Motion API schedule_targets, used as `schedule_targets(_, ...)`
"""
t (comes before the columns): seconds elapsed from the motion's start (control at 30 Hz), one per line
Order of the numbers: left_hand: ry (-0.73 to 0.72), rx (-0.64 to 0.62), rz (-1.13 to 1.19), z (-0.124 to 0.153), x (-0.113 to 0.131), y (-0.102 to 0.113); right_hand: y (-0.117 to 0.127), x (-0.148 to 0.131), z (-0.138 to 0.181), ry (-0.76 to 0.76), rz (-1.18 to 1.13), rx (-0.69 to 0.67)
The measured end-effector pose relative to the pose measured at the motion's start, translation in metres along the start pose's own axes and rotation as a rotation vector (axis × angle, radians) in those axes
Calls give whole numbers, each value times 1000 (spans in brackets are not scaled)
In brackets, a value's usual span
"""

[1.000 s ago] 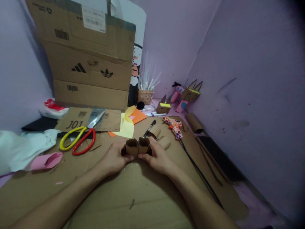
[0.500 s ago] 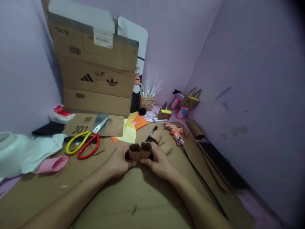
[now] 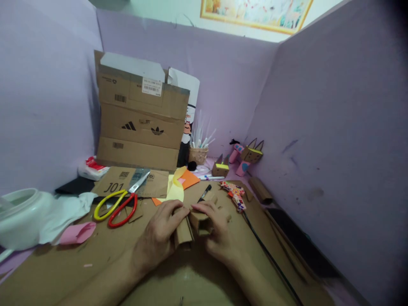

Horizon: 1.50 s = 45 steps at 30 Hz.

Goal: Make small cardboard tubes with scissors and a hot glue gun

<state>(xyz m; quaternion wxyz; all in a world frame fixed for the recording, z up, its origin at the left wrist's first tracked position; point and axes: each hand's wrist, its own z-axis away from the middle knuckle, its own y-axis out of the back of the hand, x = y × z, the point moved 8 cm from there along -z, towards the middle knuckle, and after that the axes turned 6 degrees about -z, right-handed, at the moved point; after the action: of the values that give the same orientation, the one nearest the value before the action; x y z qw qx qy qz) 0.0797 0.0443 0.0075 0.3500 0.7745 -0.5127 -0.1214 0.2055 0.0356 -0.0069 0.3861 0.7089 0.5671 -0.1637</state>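
Observation:
Two short folded cardboard tubes are in my hands, side by side above the cardboard-covered table. My left hand is closed round the left cardboard tube, its thumb along the top. Closed on the right cardboard tube is my right hand, its fingers over the upper end. The tubes point toward me, and a narrow gap shows between them. Just beyond my right hand lie a black marker and more cardboard pieces, partly covered by the fingers.
Scissors with yellow and red handles lie left on a cardboard sheet. A glue gun wrapped in patterned paper rests right, its black cable running toward me. A white pot stands at left. Behind are a large cardboard box and a basket.
Both tubes have tipped from standing open-end up to pointing toward me. My hands have shifted grip over their tops. The camera view has tilted up, showing a framed picture.

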Motion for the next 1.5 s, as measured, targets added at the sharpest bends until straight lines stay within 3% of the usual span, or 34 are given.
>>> schedule_targets(0.17, -169, 120, -107, 6, 17, 13, 3, -19, 5, 140, 63, 79)
schedule_targets(0.53, -148, 173, -49, 9, 12, 18, 4, -18, 8, 108, 42, 197)
schedule_targets(0.63, 39, 125, 107, 4, -2, 15, 6, -7, 7, -16, -64, 262)
schedule_targets(0.77, 574, -149, 417, 12, -38, -16, 0, 19, 4, -372, -177, 252)
schedule_targets(0.87, 748, -259, 458, 19, -52, -30, -11, 37, 4, -541, -353, 198)
schedule_targets(0.97, 785, -323, 440, 21, -59, -36, -15, 47, 6, -566, -364, 162)
schedule_targets(1.1, 824, -407, 566, 24, -59, -48, -14, 48, 7, -542, -202, 92)
schedule_targets(1.27, 810, -389, 621, 23, -57, -52, -15, 37, 3, -443, 25, -41)
schedule_targets(1.5, 753, -380, 544, 23, -57, -52, -16, 37, 5, -425, 52, -48)
